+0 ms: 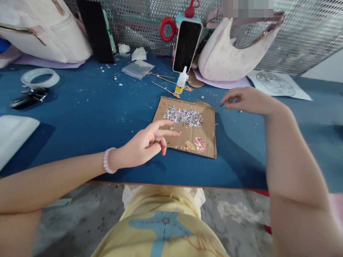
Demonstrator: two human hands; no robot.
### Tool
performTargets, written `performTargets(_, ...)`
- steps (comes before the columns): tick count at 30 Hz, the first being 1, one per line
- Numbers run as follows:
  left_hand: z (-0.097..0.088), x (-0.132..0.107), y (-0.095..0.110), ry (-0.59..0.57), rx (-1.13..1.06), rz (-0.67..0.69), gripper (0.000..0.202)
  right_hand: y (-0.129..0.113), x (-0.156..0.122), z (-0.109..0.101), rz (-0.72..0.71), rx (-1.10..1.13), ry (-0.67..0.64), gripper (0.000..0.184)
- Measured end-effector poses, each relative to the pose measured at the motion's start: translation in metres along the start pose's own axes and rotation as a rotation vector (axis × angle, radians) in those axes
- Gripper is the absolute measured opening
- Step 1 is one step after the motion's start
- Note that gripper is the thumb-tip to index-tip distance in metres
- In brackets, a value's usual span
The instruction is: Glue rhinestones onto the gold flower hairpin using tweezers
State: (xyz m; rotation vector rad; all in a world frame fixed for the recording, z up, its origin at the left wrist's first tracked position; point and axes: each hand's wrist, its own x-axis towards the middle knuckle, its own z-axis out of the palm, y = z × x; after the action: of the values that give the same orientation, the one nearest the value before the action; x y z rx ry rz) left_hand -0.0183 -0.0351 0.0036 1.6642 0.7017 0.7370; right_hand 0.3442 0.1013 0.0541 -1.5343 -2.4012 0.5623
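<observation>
A brown cardboard sheet (pixel 207 123) lies on the blue table (pixel 88 107). A heap of silvery glitter flakes (pixel 183 116) sits on its upper part, and a small pink and gold piece (pixel 197 145) lies near its lower edge. My left hand (pixel 146 144) rests at the cardboard's left edge, thumb and a finger pinched on a thin gold pin (pixel 171 146), the other fingers stretched out. My right hand (pixel 245 100) hovers right of the cardboard, its fingers curled and pinched on a small teal thing (pixel 222 106) that I cannot name.
A small glue bottle (pixel 181 80) stands behind the cardboard beside gold hair pins (pixel 163 85). A phone (pixel 187 44) leans on a mesh wall between two pale bags (pixel 45 34) (pixel 230 53). A tape roll (pixel 40 76), a white tray (pixel 13 135) and a printed sheet (pixel 277 84) lie around.
</observation>
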Motion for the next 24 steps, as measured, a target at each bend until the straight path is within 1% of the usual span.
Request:
performTargets(1, 0.0, 0.0, 0.001, 0.001, -0.009, -0.009, 0.059, -0.004, 0.0, 0.001, -0.013, 0.142, 0.068, 0.032)
performTargets(3, 0.001, 0.0, 0.003, 0.0, -0.026, -0.027, 0.059, -0.017, 0.002, 0.008, -0.06, 0.502, 0.195, 0.032)
performTargets(4, 0.001, 0.0, 0.003, -0.001, -0.034, -0.033, 0.059, -0.026, 0.002, 0.013, -0.099, 0.666, 0.223, 0.033)
performTargets(5, 0.001, 0.0, 0.004, -0.001, -0.041, -0.039, 0.059, -0.035, 0.002, 0.018, -0.144, 0.808, 0.207, 0.033)
performTargets(6, 0.002, 0.0, 0.004, -0.001, -0.046, -0.043, 0.059, -0.046, 0.002, 0.024, -0.176, 0.917, 0.161, 0.031)
performTargets(8, 0.002, 0.001, 0.005, 0.004, -0.05, -0.049, 0.059, -0.066, 0.0, 0.034, -0.21, 1.022, 0.099, 0.026)
performTargets(10, 0.002, 0.001, 0.005, 0.01, -0.053, -0.051, 0.059, -0.082, -0.003, 0.044, -0.2, 1.113, 0.034, 0.028)
performTargets(13, 0.002, 0.002, 0.005, 0.014, -0.059, -0.046, 0.06, -0.093, -0.005, 0.057, -0.253, 1.137, -0.032, 0.031)
performTargets(17, 0.002, 0.003, 0.004, 0.012, -0.072, -0.022, 0.062, -0.099, -0.008, 0.068, -0.39, 0.998, -0.083, 0.023)
performTargets(19, 0.002, 0.003, 0.003, 0.005, -0.075, -0.012, 0.061, -0.103, -0.01, 0.068, -0.41, 0.912, -0.113, 0.019)
performTargets(21, 0.002, 0.003, 0.003, 0.006, -0.075, -0.015, 0.06, -0.106, -0.013, 0.066, -0.41, 0.842, -0.128, 0.019)
performTargets(24, 0.002, 0.002, 0.002, 0.014, -0.071, -0.024, 0.061, -0.11, -0.018, 0.061, -0.439, 0.758, -0.096, 0.012)
